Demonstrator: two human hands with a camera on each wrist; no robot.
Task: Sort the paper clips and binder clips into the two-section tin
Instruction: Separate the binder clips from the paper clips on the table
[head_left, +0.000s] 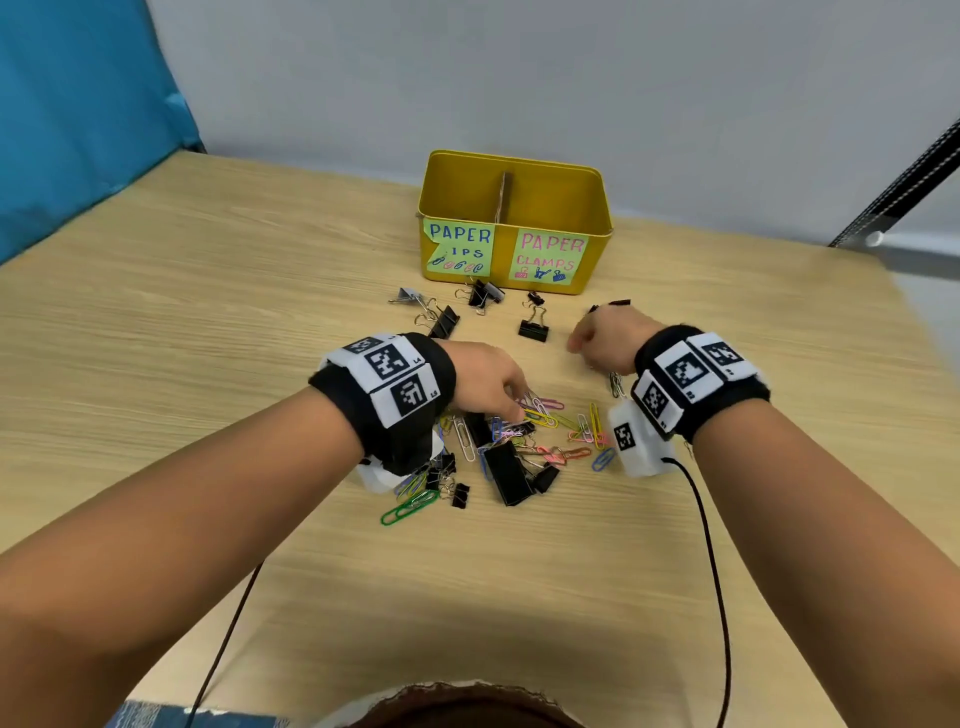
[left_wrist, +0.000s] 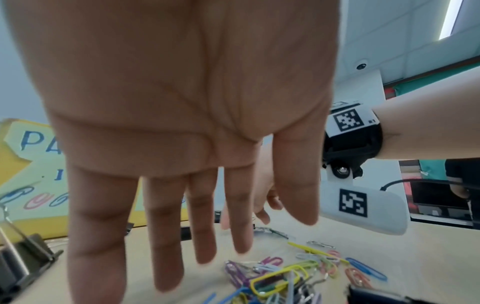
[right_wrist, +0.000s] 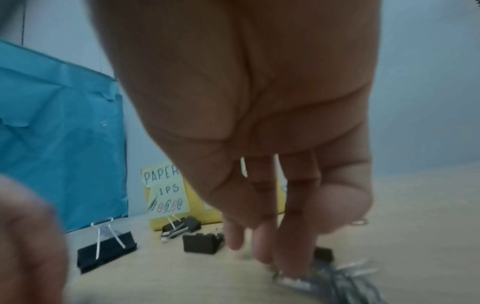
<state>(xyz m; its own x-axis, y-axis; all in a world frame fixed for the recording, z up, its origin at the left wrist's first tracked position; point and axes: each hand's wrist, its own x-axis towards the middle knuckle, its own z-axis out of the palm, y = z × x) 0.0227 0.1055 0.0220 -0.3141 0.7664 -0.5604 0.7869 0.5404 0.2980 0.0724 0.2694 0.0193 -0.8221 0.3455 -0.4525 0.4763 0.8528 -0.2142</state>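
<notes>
The yellow two-section tin (head_left: 597, 208) stands at the back of the table, its left half labelled for paper clips and its right half for paper clamps. In the middle of the table lies a mixed pile of coloured paper clips (head_left: 550, 431) (left_wrist: 275, 277) and black binder clips (head_left: 511, 473). My left hand (head_left: 488, 379) (left_wrist: 182, 205) hovers over the pile with straight fingers, the tips at the clips. My right hand (head_left: 602, 338) (right_wrist: 259, 185) points its fingers down at a small bunch of silver paper clips (head_left: 616, 385) (right_wrist: 324, 281). That view is blurred.
Several loose binder clips (head_left: 533, 325) (right_wrist: 106, 251) lie between the pile and the tin's front wall. A cardboard divider (head_left: 501, 197) splits the tin. A blue cloth (head_left: 78, 104) hangs at the far left. Cables trail from both wrists to the table's near edge.
</notes>
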